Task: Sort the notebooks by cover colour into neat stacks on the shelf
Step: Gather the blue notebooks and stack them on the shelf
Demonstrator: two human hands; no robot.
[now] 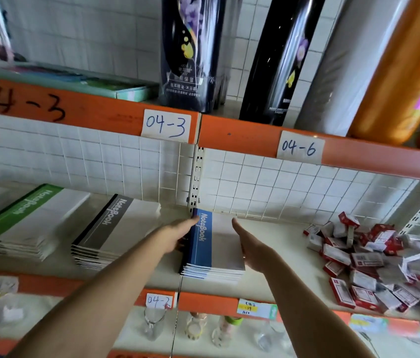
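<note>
Three notebook stacks sit on the middle shelf (276, 244) in the head view: green stack (23, 223) far left, grey stack (110, 233) next, blue stack (211, 249) at centre by the upright. Left hand (178, 236) w/ straight fingers presses the blue stack's spine side, right hand (250, 246) flat & open against its opp. edge, the stack squared between them. Red-&-white small boxes (374, 264) lie heaped at right; tall bottles (193, 47) stand on the shelf above.

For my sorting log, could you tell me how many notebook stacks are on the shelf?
3: the green stack at left, the grey stack in the middle, the blue stack between both hands.
</note>
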